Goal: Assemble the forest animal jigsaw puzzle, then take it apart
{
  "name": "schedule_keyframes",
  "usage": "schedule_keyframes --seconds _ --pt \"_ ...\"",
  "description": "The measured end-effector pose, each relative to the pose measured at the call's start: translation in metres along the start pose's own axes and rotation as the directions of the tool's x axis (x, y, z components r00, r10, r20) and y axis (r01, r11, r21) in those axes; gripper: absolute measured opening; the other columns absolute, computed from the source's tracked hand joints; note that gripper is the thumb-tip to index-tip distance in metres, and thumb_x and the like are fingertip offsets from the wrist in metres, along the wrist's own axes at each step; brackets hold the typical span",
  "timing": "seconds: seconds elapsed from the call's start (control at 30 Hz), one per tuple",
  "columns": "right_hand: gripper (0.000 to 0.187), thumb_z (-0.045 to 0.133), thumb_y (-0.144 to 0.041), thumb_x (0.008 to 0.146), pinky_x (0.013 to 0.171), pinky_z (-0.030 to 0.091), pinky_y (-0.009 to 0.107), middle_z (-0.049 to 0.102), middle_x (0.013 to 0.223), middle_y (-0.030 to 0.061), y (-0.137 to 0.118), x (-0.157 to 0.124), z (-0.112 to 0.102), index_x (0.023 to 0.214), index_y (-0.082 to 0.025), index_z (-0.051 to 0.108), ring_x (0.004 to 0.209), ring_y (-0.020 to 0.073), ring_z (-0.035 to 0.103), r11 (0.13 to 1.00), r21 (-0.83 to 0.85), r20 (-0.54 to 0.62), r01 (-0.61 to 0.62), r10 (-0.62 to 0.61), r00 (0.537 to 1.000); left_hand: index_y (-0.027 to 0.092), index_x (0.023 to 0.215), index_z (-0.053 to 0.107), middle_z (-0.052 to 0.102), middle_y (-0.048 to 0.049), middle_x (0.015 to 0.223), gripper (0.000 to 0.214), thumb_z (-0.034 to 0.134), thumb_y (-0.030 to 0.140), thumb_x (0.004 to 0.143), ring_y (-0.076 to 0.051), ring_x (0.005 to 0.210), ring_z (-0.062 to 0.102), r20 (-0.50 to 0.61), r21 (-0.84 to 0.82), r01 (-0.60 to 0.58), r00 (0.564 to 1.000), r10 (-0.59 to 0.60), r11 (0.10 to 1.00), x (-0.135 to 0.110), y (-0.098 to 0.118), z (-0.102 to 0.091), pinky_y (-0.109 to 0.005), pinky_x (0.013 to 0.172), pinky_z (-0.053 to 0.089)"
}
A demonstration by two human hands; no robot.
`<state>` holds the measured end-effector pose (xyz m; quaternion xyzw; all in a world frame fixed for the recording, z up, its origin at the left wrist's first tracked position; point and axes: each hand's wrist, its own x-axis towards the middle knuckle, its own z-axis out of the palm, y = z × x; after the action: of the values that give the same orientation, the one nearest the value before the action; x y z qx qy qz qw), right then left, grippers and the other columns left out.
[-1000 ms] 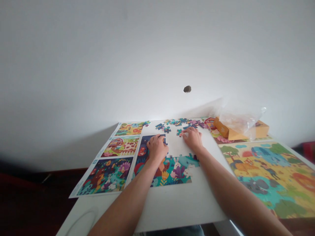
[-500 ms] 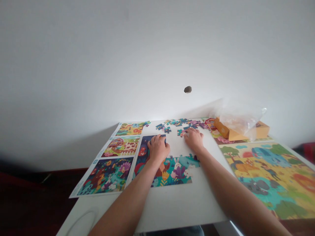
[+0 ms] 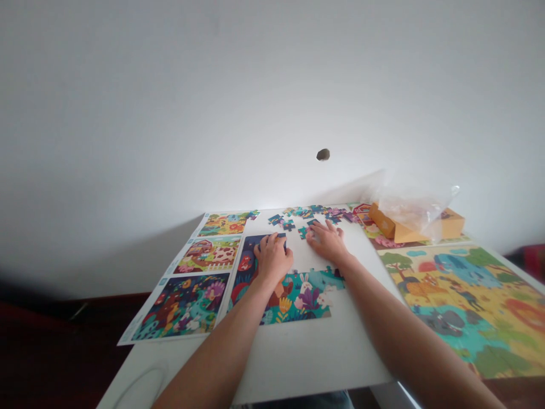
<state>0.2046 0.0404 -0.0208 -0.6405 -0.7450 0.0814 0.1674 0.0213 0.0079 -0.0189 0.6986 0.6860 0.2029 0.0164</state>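
A partly joined jigsaw puzzle (image 3: pixel 293 315) of a dark forest with a bear, a white rabbit and flowers lies on the white table. My left hand (image 3: pixel 273 258) rests palm down on its upper left part, fingers bent and apart, covering some of the picture. Farther right, my right hand (image 3: pixel 327 241) lies over loose pieces with its fingers spread. At its fingertips are a teal puzzle piece (image 3: pixel 302 232) and a dark blue piece (image 3: pixel 313 222), partly covered. Whether it touches both I cannot tell.
Several loose pieces (image 3: pixel 315 212) lie along the table's back edge by the wall. A reference sheet (image 3: pixel 227 272) with three pictures is on the left. On the right are a finished animal puzzle (image 3: pixel 472 295), an orange box (image 3: pixel 451 226) and a clear plastic bag (image 3: pixel 415 204).
My right hand has moved slightly left, and the teal piece by its fingertips has shifted left too. My left hand stays in place on the joined puzzle.
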Motion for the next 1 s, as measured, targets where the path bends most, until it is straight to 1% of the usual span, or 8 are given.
schedule_keyframes --seconds 0.07,0.17,0.3,0.53,0.7,0.77,0.87,1.0 --pt "0.054 0.039 -0.053 0.094 0.109 0.016 0.069 0.031 0.159 0.0036 0.001 0.001 0.002 0.144 -0.031 0.044 0.148 0.0357 0.013 1.000 -0.010 0.013 0.008 -0.007 1.000 0.027 0.118 0.067 0.055 -0.0064 0.140 0.038 0.052 0.025 0.083 -0.030 0.129 0.043 -0.011 -0.005 -0.006 1.000 0.006 1.000 0.000 0.000 0.001 -0.050 0.105 0.033" --pt "0.066 0.033 -0.060 0.095 0.108 0.011 0.072 0.021 0.161 0.0121 0.004 0.003 0.005 0.149 -0.022 0.036 0.148 0.0393 0.007 0.993 -0.016 -0.039 -0.117 0.116 0.993 0.027 0.116 0.068 0.055 -0.0066 0.140 0.037 0.053 0.025 0.083 -0.030 0.128 0.043 -0.013 -0.011 -0.007 1.000 0.007 1.000 0.001 0.000 0.000 -0.050 0.105 0.033" --pt "0.069 0.023 -0.062 0.096 0.109 0.010 0.071 0.030 0.157 0.0157 0.004 0.006 0.006 0.144 -0.017 0.044 0.146 0.0385 0.016 0.977 -0.002 -0.070 -0.215 0.214 0.974 0.026 0.116 0.068 0.055 -0.0068 0.139 0.036 0.052 0.026 0.083 -0.030 0.129 0.043 -0.004 -0.012 -0.003 1.000 0.003 1.000 0.001 0.000 -0.001 -0.051 0.105 0.033" --pt "0.051 0.038 -0.054 0.095 0.105 0.027 0.060 0.056 0.132 0.0169 -0.004 0.010 0.004 0.124 -0.020 0.061 0.128 0.0366 0.040 0.983 -0.066 -0.165 -0.173 0.161 0.973 0.027 0.116 0.067 0.055 -0.0062 0.140 0.036 0.052 0.026 0.083 -0.029 0.129 0.043 -0.003 0.000 -0.006 1.000 0.006 1.000 0.000 -0.001 0.000 -0.050 0.105 0.033" --pt "0.049 0.048 -0.049 0.090 0.102 0.034 0.052 0.055 0.132 0.0172 0.003 0.024 0.005 0.129 -0.020 0.058 0.125 0.0353 0.043 0.988 -0.054 -0.232 -0.144 0.128 0.964 0.027 0.117 0.067 0.054 -0.0064 0.140 0.037 0.052 0.026 0.083 -0.029 0.128 0.043 -0.009 0.002 -0.005 1.000 0.005 1.000 -0.001 0.000 0.000 -0.051 0.106 0.032" --pt "0.054 0.046 -0.047 0.091 0.105 0.031 0.054 0.047 0.143 0.0146 0.006 0.029 0.005 0.139 -0.024 0.049 0.133 0.0344 0.036 0.996 -0.036 -0.202 -0.086 0.077 0.976 0.027 0.117 0.067 0.054 -0.0067 0.140 0.037 0.053 0.026 0.083 -0.030 0.129 0.042 -0.004 -0.001 -0.002 1.000 0.002 1.000 -0.001 0.001 0.000 -0.050 0.106 0.032" --pt "0.051 0.038 -0.048 0.095 0.110 0.017 0.066 0.040 0.152 0.0072 0.008 0.031 0.005 0.143 -0.031 0.045 0.142 0.0345 0.023 0.998 -0.040 -0.090 0.046 -0.050 0.995 0.027 0.117 0.067 0.054 -0.0070 0.140 0.037 0.053 0.025 0.082 -0.030 0.128 0.043 -0.003 -0.006 -0.002 1.000 0.002 1.000 -0.001 0.002 -0.001 -0.051 0.107 0.032" --pt "0.042 0.037 -0.047 0.097 0.111 0.007 0.068 0.050 0.144 0.0062 0.006 0.029 0.003 0.130 -0.032 0.057 0.139 0.0316 0.031 0.995 -0.034 -0.089 0.096 -0.098 0.991 0.027 0.116 0.068 0.055 -0.0068 0.139 0.037 0.053 0.025 0.082 -0.030 0.128 0.043 -0.007 -0.008 -0.003 1.000 0.003 1.000 -0.001 0.001 -0.001 -0.052 0.106 0.032"
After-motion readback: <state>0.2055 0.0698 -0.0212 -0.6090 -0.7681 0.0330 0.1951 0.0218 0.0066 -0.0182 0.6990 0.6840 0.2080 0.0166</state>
